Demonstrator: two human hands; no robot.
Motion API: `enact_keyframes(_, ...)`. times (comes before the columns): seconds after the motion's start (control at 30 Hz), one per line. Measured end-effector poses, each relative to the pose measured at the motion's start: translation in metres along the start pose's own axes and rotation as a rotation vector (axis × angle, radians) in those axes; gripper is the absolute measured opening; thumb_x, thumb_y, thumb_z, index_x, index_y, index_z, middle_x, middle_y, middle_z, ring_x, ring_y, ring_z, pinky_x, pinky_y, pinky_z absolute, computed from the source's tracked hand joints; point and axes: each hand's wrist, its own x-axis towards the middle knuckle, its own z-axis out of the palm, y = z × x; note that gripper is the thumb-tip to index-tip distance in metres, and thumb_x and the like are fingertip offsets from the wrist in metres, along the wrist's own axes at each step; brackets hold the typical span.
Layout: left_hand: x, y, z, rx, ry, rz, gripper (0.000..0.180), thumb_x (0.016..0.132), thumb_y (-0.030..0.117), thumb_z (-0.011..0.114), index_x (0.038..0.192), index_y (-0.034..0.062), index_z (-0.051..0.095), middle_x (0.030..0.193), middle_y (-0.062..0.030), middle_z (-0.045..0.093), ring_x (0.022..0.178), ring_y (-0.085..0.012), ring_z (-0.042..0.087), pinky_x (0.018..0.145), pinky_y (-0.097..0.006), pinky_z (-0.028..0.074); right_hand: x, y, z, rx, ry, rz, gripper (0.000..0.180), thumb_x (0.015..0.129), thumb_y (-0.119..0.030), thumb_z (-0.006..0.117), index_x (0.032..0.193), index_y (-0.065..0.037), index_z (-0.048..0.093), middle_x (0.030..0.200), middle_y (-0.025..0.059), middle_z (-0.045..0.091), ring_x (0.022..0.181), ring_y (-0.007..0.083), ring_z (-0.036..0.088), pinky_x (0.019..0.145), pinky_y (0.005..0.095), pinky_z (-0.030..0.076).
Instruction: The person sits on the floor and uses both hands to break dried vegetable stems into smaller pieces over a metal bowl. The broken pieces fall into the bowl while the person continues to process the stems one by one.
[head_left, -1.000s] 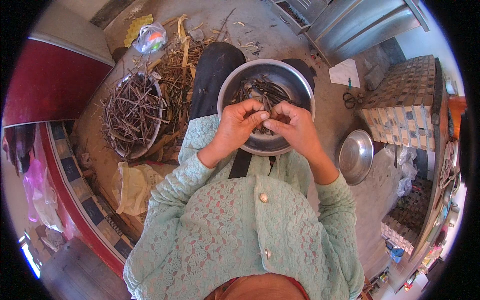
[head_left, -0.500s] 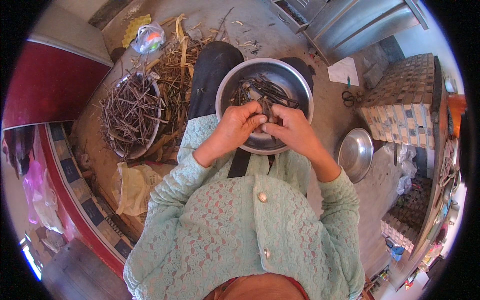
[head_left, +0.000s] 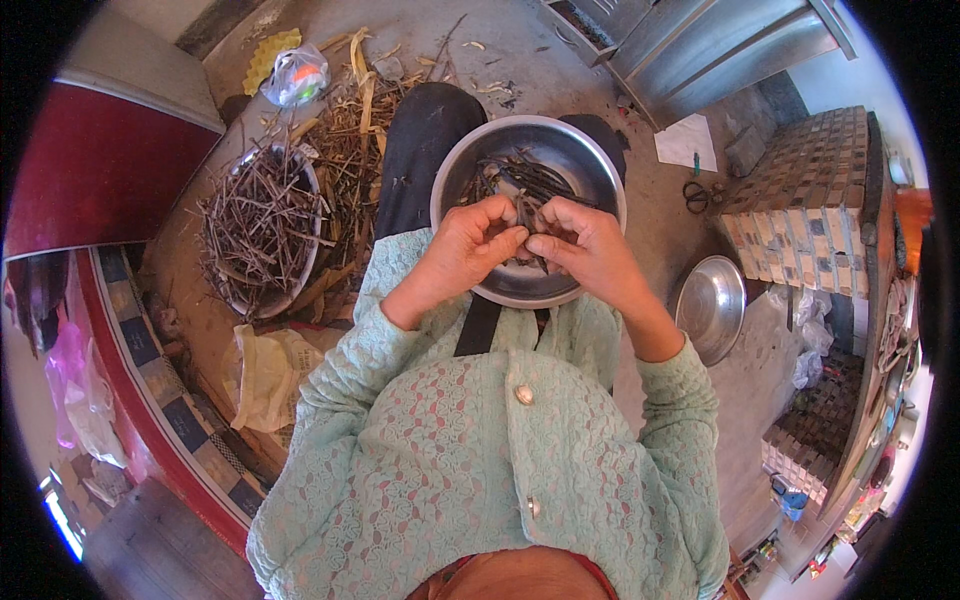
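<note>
A round steel basin rests on my lap, with long, thin, dark dried pods lying inside it. Over its near half my left hand and my right hand meet, thumbs almost touching. Both pinch a dark dried pod between thumb and fingers, its ends partly covered by them. What lies in the basin beneath my palms is hidden.
On the left, a metal basin holds a heap of dry twigs, and more sticks and husks litter the floor beside it. A second steel basin is on the floor at right, near scissors and a brick structure.
Both hands have shifted slightly, and my thumbs have come closer together over the pod. The basin and the things around it stay put.
</note>
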Motion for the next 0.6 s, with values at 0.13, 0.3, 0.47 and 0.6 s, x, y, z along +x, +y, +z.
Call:
enact_keyframes(0.13, 0.001, -0.011, -0.002, -0.028, -0.001, -0.017, 0.008, 0.09, 0.002, 0.054, 0.083, 0.0037, 0.05, 0.079, 0.0013, 0.057, 0.073, -0.0042, 0.056, 0.064, -0.02, 0.047, 0.0, 0.005, -0.001, -0.115, 0.003, -0.045, 0.011, 0.084, -0.005, 0.062, 0.087, 0.0, 0.052, 0.069, 0.0036, 0.057, 0.059, 0.0066, 0.053, 0.052, 0.0231, 0.044)
enact_keyframes(0.3, 0.0, -0.011, -0.001, -0.098, 0.032, -0.03, 0.007, 0.089, 0.002, 0.055, 0.083, 0.0031, 0.051, 0.08, -0.0004, 0.059, 0.071, -0.0067, 0.06, 0.063, -0.021, 0.05, -0.001, -0.004, -0.003, -0.155, 0.012, 0.005, 0.009, 0.086, -0.005, 0.059, 0.091, -0.002, 0.052, 0.071, -0.0001, 0.054, 0.058, 0.0047, 0.051, 0.051, 0.0198, 0.043)
enact_keyframes(0.47, 0.001, -0.007, -0.001, -0.109, 0.05, -0.108, 0.003, 0.089, 0.003, 0.055, 0.09, 0.0013, 0.056, 0.08, -0.0019, 0.061, 0.068, -0.0082, 0.061, 0.063, -0.022, 0.051, -0.002, -0.009, -0.004, -0.055, 0.028, 0.031, 0.009, 0.086, -0.005, 0.057, 0.094, -0.002, 0.054, 0.07, 0.0004, 0.056, 0.058, 0.0058, 0.055, 0.051, 0.0198, 0.045)
enact_keyframes(0.6, 0.001, -0.002, 0.001, -0.161, 0.105, -0.13, 0.01, 0.09, 0.005, 0.054, 0.098, 0.0002, 0.058, 0.08, -0.0026, 0.061, 0.067, -0.0087, 0.06, 0.063, -0.022, 0.051, -0.001, -0.009, -0.01, 0.012, 0.0, 0.066, 0.01, 0.087, -0.008, 0.057, 0.095, -0.003, 0.056, 0.068, -0.0001, 0.057, 0.058, 0.0069, 0.057, 0.051, 0.0195, 0.045)
